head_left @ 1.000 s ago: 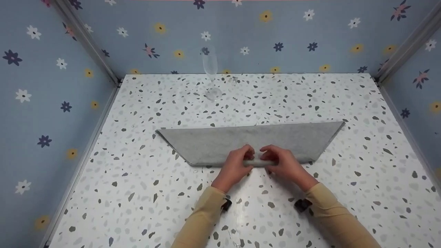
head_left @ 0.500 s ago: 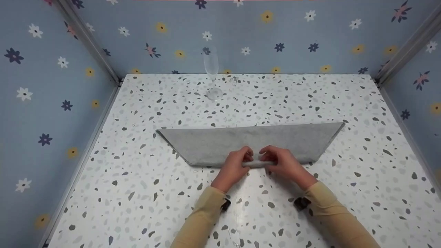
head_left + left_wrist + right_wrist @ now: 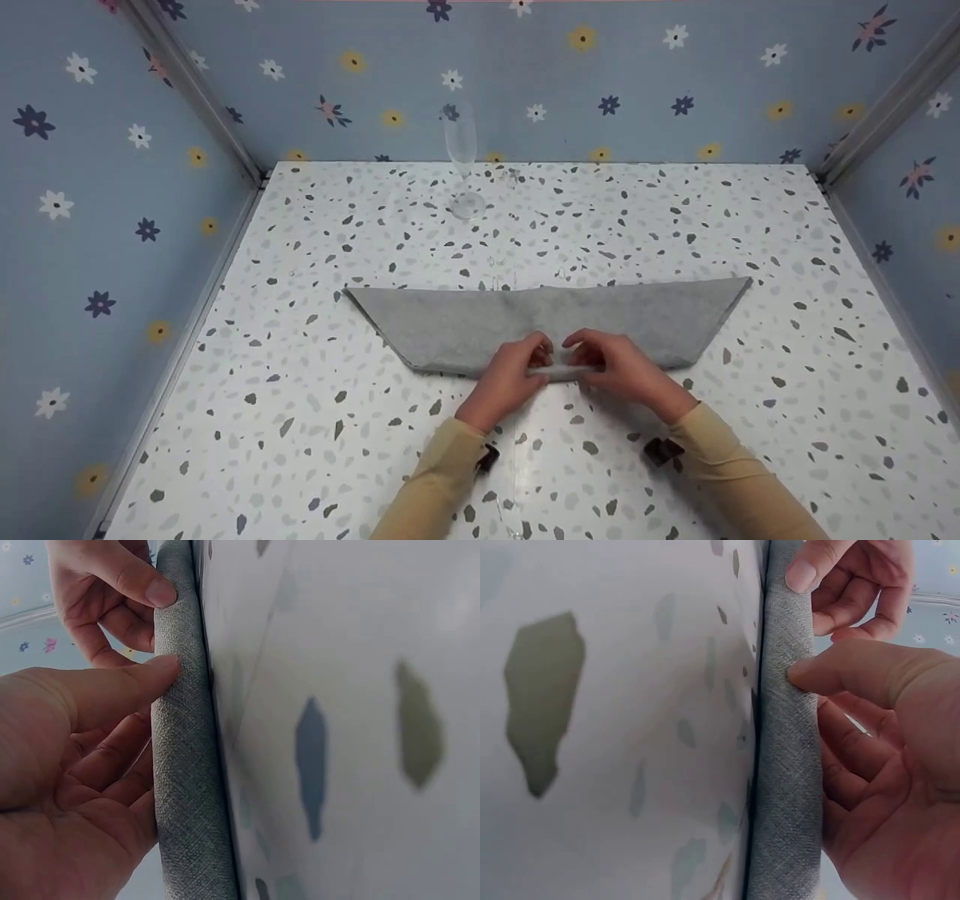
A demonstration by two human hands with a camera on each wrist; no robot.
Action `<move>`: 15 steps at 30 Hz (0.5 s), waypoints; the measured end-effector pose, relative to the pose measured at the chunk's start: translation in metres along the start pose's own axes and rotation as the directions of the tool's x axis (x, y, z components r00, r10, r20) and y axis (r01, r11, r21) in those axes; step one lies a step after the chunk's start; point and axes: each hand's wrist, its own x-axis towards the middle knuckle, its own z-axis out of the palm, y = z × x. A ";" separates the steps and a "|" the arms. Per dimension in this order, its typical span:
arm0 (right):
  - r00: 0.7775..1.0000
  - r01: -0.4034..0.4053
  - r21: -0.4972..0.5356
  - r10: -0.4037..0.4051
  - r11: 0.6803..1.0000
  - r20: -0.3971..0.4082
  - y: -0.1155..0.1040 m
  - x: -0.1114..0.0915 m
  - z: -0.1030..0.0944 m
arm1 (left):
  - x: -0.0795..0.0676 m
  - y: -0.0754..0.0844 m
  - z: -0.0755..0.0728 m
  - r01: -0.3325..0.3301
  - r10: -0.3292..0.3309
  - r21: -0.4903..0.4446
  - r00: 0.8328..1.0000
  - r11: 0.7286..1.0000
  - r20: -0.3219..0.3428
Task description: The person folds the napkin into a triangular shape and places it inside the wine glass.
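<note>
A grey cloth napkin (image 3: 442, 326) lies on the speckled table as a long trapezoid, wider at its far side, with the near edge rolled into a thin tube. At the middle of that edge my left hand (image 3: 510, 375) pinches the roll between thumb and curled fingers. Close beside it, my right hand (image 3: 619, 369) grips the same roll in a mirrored way. In the left wrist view the rolled edge (image 3: 191, 787) runs just above the tabletop, both thumbs pressed on its near side. The right wrist view shows the roll's woven texture; some fingertips are hidden behind the fabric.
A clear champagne flute (image 3: 467, 205) stands upright towards the back of the table (image 3: 675, 210), left of centre. Blue flower-patterned panels (image 3: 525, 90) close off the back and both sides.
Both hands have drawn the rolled edge slightly towards me, and the napkin has slid along with them. Its far edge now sits nearer, with a faint crease at the middle.
</note>
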 end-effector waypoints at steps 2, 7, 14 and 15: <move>1.000 0.010 -0.005 -0.010 1.000 -0.003 0.000 -0.002 0.001 | -0.001 -0.001 0.001 -0.001 0.001 -0.003 1.000 1.000 0.001; 0.998 0.060 0.001 -0.060 0.998 -0.029 0.003 -0.008 0.002 | 0.000 -0.003 0.002 -0.015 0.015 0.007 1.000 1.000 -0.006; 0.985 0.124 0.039 -0.118 0.992 -0.128 0.001 -0.015 0.001 | 0.008 -0.002 0.000 0.004 -0.004 0.020 1.000 1.000 0.005; 0.982 0.137 0.039 -0.130 0.990 -0.137 0.001 -0.015 0.001 | 0.009 -0.002 -0.001 0.010 -0.010 0.018 1.000 1.000 0.007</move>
